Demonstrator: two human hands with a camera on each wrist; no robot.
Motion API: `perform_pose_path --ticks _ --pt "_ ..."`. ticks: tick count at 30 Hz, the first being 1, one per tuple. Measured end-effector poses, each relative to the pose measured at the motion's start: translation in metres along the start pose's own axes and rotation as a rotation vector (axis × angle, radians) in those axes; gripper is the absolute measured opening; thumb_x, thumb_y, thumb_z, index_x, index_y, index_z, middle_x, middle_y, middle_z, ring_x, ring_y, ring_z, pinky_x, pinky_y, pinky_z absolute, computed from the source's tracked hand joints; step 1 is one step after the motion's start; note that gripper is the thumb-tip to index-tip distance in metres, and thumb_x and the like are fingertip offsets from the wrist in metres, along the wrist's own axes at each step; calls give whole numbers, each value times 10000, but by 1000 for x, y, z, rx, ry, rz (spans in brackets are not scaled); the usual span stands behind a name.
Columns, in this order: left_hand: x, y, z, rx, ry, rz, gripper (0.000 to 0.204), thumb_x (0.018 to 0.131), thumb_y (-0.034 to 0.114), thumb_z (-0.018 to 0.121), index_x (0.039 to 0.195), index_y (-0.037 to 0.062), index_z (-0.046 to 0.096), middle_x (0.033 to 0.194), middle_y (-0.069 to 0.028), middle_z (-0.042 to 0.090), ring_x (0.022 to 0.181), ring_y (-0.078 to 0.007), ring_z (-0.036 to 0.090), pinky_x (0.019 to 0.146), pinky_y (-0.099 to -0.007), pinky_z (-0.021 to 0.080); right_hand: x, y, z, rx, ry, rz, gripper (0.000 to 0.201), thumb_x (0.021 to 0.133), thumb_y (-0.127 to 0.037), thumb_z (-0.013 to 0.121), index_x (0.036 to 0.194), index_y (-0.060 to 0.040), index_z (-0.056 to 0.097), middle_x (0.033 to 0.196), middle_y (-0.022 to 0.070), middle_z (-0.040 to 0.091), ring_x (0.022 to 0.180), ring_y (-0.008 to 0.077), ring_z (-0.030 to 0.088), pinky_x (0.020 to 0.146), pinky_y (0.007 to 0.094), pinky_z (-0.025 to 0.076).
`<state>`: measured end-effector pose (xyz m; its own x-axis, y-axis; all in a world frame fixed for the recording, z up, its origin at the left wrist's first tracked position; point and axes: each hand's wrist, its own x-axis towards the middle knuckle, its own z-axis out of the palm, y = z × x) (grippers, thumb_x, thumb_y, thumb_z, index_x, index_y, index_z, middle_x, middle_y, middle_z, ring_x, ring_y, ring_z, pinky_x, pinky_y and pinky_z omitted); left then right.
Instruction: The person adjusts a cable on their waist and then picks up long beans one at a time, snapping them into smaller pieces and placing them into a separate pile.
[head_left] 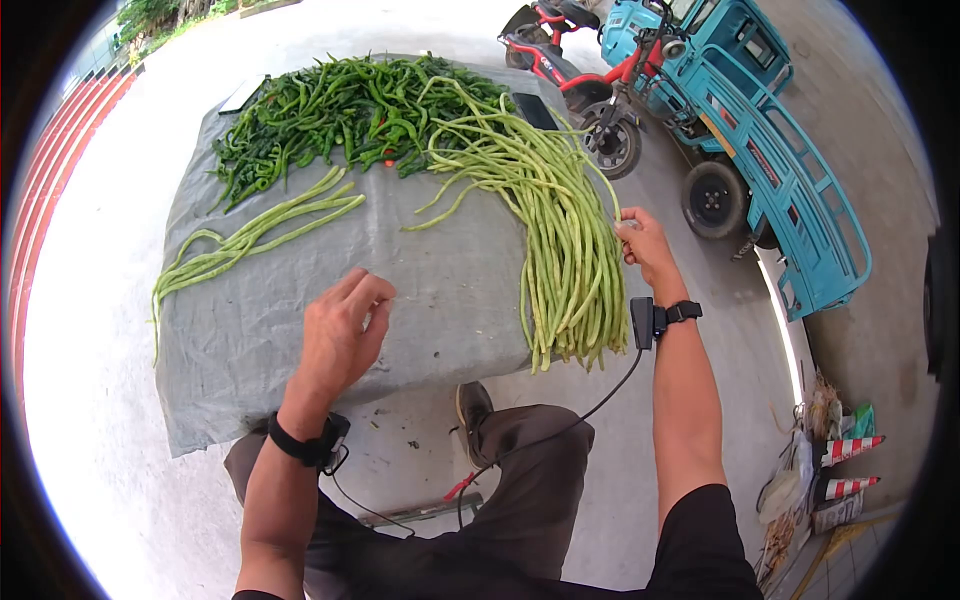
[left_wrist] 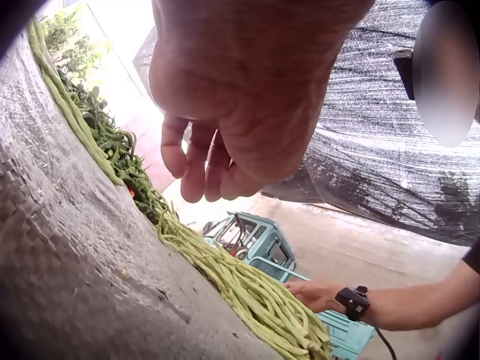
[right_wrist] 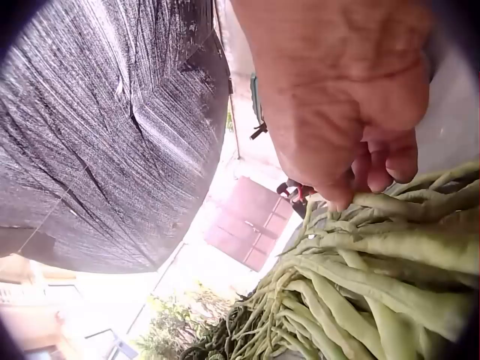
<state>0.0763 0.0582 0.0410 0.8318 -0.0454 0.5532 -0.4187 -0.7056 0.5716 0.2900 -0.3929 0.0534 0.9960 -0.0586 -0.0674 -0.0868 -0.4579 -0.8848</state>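
A large pile of long green beans (head_left: 570, 240) lies along the right side of the grey cloth (head_left: 430, 290), its ends over the front edge. At its right edge my right hand (head_left: 648, 245) pinches one bean between thumb and fingers; the right wrist view shows the fingertips at a bean (right_wrist: 390, 206). My left hand (head_left: 345, 325) hovers over the cloth, fingers loosely curled and holding nothing, as the left wrist view also shows the hand (left_wrist: 240, 112). A smaller group of long beans (head_left: 260, 232) lies at the left of the cloth.
Green peppers (head_left: 350, 110) are heaped at the back of the cloth. A dark phone (head_left: 535, 111) lies beside the bean pile, and a white flat object (head_left: 243, 94) at the back left. A red scooter (head_left: 570, 75) and a blue three-wheeler (head_left: 770, 160) stand beyond on the right.
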Motion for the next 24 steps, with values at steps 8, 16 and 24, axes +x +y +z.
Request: perform_pose_path --ticks 8,16,24 --pt "-1 -4 -5 28 -78 -19 151 876 -12 728 979 69 652 907 -77 682 794 -276 715 688 -390 560 24 15 11 -34 29 93 196 992 -139 701 1174 -66 678 772 -7 600 595 94 526 485 288 409" --pt "-6 -9 -5 90 -181 -29 133 906 50 738 1009 78 658 939 -73 697 812 -270 739 699 -396 569 30 22 13 -189 43 7 261 974 -134 696 1208 -24 731 772 56 663 579 144 571 476 336 432" --pt "-7 -8 -8 72 -190 -21 111 917 64 727 1005 70 661 953 -83 701 835 -284 744 717 -412 569 29 24 11 -222 19 -94 218 971 -109 699 1165 -36 767 772 50 675 592 129 602 487 326 419"
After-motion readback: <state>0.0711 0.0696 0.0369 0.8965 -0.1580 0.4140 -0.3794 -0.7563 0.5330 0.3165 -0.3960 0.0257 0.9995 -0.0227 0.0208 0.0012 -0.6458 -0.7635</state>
